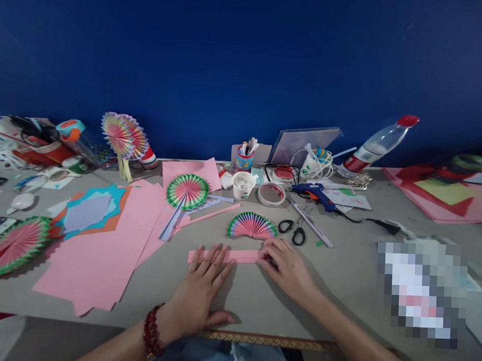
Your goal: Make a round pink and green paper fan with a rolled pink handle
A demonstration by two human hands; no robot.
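Observation:
A folded pink paper strip [244, 256] lies crosswise on the table in front of me. My left hand [200, 289] rests flat over its left part, fingers stretched and thumb apart. At the right end, my right hand [288, 266] has its fingers bent and pinched on the strip; the fingertips are partly hidden. Just beyond the strip stands a half-round pleated paper fan [252, 226] in green, purple and pink. Black-handled scissors [296, 232] lie beside that fan, close to my right hand.
Pink sheets [99, 260] with coloured squares spread to the left, near a round pleated fan [188, 191]. Behind lie a tape roll [271, 194], a white cup [243, 186] and a blue glue gun [317, 195] with its cord. A bottle [378, 146] leans against the wall.

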